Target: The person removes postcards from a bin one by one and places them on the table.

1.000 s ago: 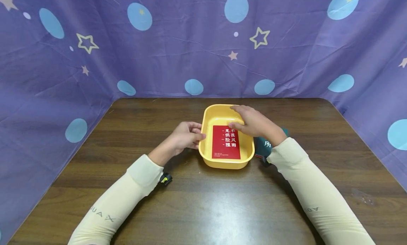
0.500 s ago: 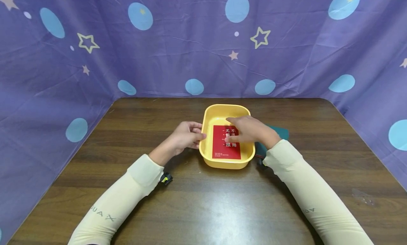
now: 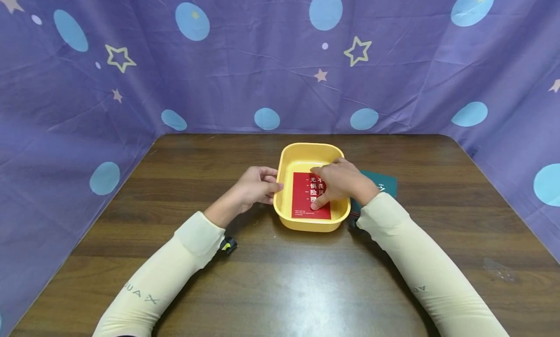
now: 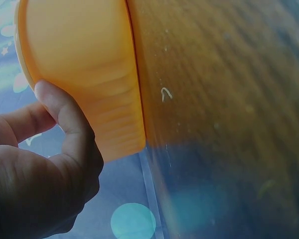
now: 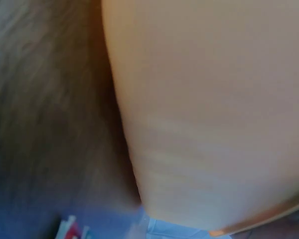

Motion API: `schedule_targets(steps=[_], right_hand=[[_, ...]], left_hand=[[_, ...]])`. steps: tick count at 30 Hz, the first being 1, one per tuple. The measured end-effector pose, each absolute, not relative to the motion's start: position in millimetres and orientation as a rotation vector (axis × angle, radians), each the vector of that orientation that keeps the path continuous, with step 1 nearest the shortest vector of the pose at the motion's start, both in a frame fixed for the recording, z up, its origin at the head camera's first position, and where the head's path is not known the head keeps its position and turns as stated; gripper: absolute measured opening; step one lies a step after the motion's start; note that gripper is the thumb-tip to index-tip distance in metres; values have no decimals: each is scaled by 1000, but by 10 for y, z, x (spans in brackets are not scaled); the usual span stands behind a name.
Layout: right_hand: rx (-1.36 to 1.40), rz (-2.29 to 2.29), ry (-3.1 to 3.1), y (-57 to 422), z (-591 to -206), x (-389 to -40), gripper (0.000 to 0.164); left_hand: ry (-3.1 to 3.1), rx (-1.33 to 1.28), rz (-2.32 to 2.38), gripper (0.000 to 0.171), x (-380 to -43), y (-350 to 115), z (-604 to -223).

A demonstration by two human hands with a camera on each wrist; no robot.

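Observation:
A yellow plastic tray (image 3: 311,225) sits on the table in the head view, with a red booklet (image 3: 302,201) bearing white characters flat inside it. My left hand (image 3: 253,188) holds the tray's left rim, thumb at the edge and fingers along the outer wall. In the left wrist view that hand (image 4: 55,149) pinches near the rim of the tray wall (image 4: 84,59). Over the tray's right rim reaches my right hand (image 3: 343,184), thumb and fingers spread above the booklet; contact is unclear. The right wrist view shows mostly the blurred tray wall (image 5: 204,99).
A teal booklet (image 3: 385,182) lies just right of the tray, partly covered by my right wrist. A small clear plastic piece (image 3: 498,270) is at the table's right. Behind the wooden table (image 3: 210,288) hangs a purple patterned curtain (image 3: 227,74).
My right hand has moved from the tray's far right rim nearer and down over the red booklet, its thumb and fingers spreading wider. My left hand and the tray have stayed put.

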State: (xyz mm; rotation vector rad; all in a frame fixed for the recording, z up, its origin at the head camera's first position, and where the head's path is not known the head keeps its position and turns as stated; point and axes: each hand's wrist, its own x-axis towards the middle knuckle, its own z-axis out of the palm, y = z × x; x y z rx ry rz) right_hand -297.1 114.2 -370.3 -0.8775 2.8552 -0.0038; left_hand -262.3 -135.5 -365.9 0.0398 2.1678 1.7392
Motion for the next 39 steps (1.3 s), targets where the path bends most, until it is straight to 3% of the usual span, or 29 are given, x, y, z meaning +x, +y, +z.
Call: schedule_targets(steps=[11,26,36,39], right_hand=[[-850,5,2900,1126,-3708,-2971,112],[-881,-585,2903,1178,-3626,-2966,65],[-1099,-927,2876,1196,-3473,-2928,32],[-1107,-982,2873,1205,-3403,-2896,28]], left_hand=[[2166,43,1742,47,-2631,-1360,-3676],[2150,36,1745,44,-2627,-1360,-3653],[2160,30,1737,44,-2629,-1362,-3659],[2160,29,1737,44,-2627,-1365,-3659]])
